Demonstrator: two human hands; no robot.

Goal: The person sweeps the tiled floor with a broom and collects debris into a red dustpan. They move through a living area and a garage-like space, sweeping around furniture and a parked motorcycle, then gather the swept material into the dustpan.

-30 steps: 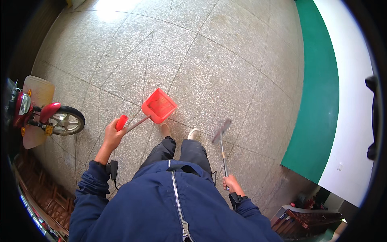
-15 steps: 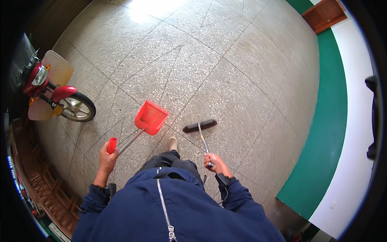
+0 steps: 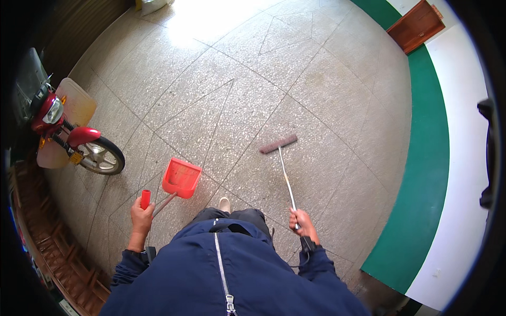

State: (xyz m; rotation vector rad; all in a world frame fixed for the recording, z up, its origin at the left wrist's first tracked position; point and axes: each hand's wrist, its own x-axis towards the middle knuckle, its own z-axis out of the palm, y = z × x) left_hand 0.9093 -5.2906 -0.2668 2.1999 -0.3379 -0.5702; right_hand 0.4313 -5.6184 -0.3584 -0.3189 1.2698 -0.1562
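My left hand (image 3: 141,218) is closed round the handle of a long-handled red dustpan (image 3: 182,178), with the handle's red grip end sticking up above my fist. The pan lies ahead of that hand, its open side facing away from me. In my right hand (image 3: 303,223) is the pale stick of a broom (image 3: 279,144). Its dark reddish-brown bristle head is out in front, to the right of the dustpan and well apart from it. Whether the bristles touch the floor I cannot tell.
A red motorcycle (image 3: 79,134) stands at the left on the speckled stone floor (image 3: 295,89). Brown wooden furniture (image 3: 63,247) lines the lower left. A green and white wall (image 3: 429,158) curves along the right, with a brown door (image 3: 416,26) at its far end. My shoe (image 3: 224,204) points forward.
The broom head has moved forward and to the right, its bristles now turned more into view. My right hand has shifted right and slightly back. The dustpan has come lower and left.
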